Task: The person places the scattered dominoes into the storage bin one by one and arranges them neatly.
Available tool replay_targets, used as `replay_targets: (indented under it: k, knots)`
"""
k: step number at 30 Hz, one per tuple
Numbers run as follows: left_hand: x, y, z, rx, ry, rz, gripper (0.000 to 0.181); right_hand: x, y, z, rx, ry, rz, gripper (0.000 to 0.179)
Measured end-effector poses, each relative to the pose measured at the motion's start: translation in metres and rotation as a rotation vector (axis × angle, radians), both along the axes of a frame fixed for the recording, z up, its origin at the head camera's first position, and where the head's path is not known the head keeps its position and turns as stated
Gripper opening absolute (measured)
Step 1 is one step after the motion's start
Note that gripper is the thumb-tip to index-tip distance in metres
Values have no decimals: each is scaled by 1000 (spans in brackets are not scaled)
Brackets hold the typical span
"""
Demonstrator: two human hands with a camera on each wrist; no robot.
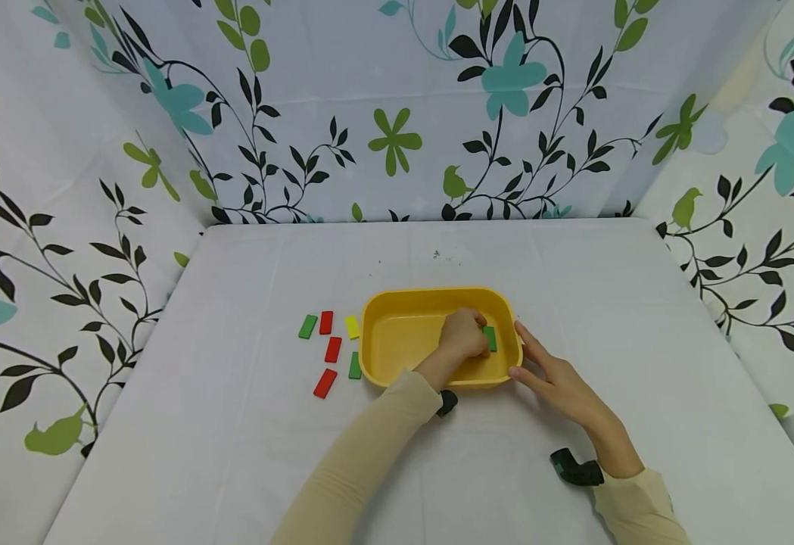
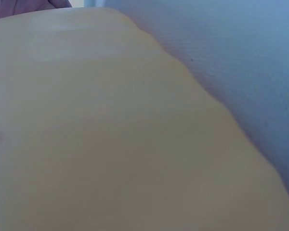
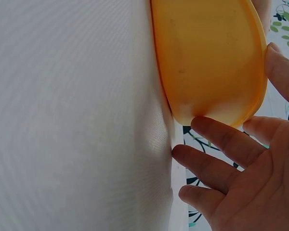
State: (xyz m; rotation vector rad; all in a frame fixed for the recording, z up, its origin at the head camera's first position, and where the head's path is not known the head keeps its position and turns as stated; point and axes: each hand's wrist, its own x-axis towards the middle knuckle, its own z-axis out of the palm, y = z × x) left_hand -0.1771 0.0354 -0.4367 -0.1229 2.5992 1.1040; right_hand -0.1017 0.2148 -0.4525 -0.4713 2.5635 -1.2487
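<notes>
On creased white cloth [image 1: 165,424], a round-cornered yellow plastic tray [image 1: 393,341] has a flat green block [image 1: 491,337] inside, beside the curled left hand [image 1: 463,334], whose grip can't be told, while the right hand [image 1: 562,384] touches the tray's end, fingers spread.

Head camera: high over worktop [image 1: 253,288], facing forward and down; widest view, taking in left hand [image 1: 463,334], right hand [image 1: 560,386], yellow tray [image 1: 397,333], patterned curtain [image 1: 342,76] beyond. Left wrist camera: very close to blurred tan surface [image 2: 111,120] filling most of frame. Right wrist camera: near, rolled sideways, facing tray end. Head, right wrist share tray, right hand, worktop, curtain.
</notes>
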Motion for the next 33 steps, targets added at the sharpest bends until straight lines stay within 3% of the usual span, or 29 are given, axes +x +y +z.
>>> replay_targets:
  k: [9, 21, 24, 27, 33]
  knots:
    - [1, 0, 3, 16, -16, 4, 48, 0, 0, -1, 2, 9, -1, 75]
    - [3, -4, 12, 151, -3, 84, 56, -2, 1, -5, -4, 34, 2, 75]
    - [5, -11, 19, 211, 19, 75, 57, -2, 2, -5, -1, 31, -2, 75]
    - [9, -25, 30, 264, 45, 23, 56, -2, 2, -4, 5, 21, -8, 75]
    - [22, -75, 62, 343, 104, -75, 56, -2, 1, -5, 7, 12, -17, 75]
